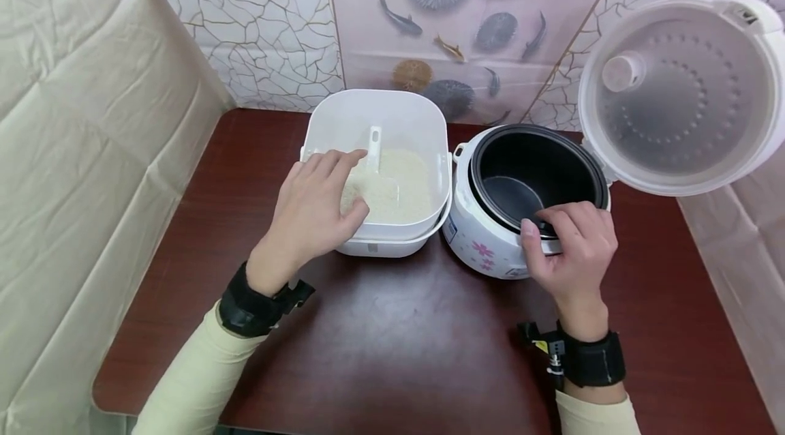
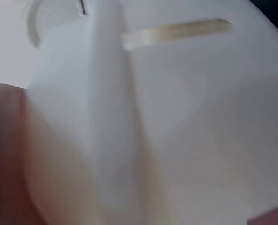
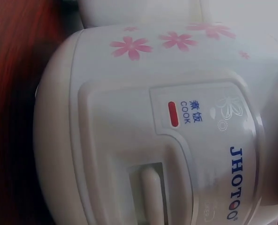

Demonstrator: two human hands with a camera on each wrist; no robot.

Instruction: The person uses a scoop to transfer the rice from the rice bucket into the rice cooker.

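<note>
My left hand (image 1: 315, 206) hovers over the near left side of a white rice bin (image 1: 423, 220), its thumb and fingers apart with nothing between them. Inside the bin lies pale rice (image 1: 411, 176), with a white scoop (image 1: 373, 155) standing in it, handle up, just beyond my fingertips. To the right is a white rice cooker (image 1: 484, 244) with pink flowers, its lid raised. My right hand (image 1: 579, 244) grips the near rim of its black inner pot (image 1: 540, 162), fingers over the inside and thumb at the front. The pot looks empty.
The cooker's raised lid (image 1: 681, 94) leans back at the far right. The bin's handle (image 1: 449, 196) hangs against its right side, close to the cooker. Both stand on a dark red-brown table (image 1: 392, 339) near a patterned wall covering (image 1: 270, 26).
</note>
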